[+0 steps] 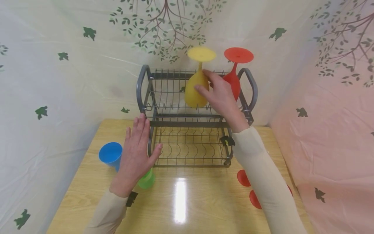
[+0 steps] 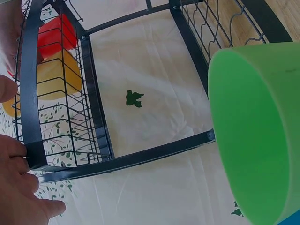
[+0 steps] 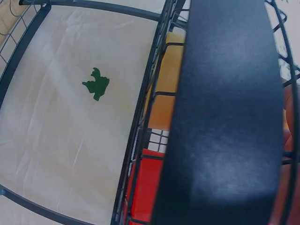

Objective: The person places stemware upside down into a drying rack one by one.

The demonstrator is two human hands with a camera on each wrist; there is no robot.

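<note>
In the head view a yellow plastic wine goblet (image 1: 194, 94) stands upside down in the upper tier of a dark two-tier dish rack (image 1: 187, 124). My right hand (image 1: 221, 94) holds it, thumb on the bowl and a finger up near the stem. Just right of that hand is an inverted red goblet (image 1: 239, 55), partly hidden behind the fingers. My left hand (image 1: 136, 152) has its fingers extended, tips at the rack's left front corner. From the left wrist, both the yellow bowl (image 2: 58, 77) and the red bowl (image 2: 56, 37) show through the wires.
Left of the rack stands a blue cup (image 1: 110, 152), with a green cup (image 1: 146, 180) partly under my left wrist. Several red pieces, including a round red one (image 1: 243, 178), lie by my right sleeve. A leaf-printed sheet (image 1: 117, 58) hangs behind the wooden table (image 1: 204, 195).
</note>
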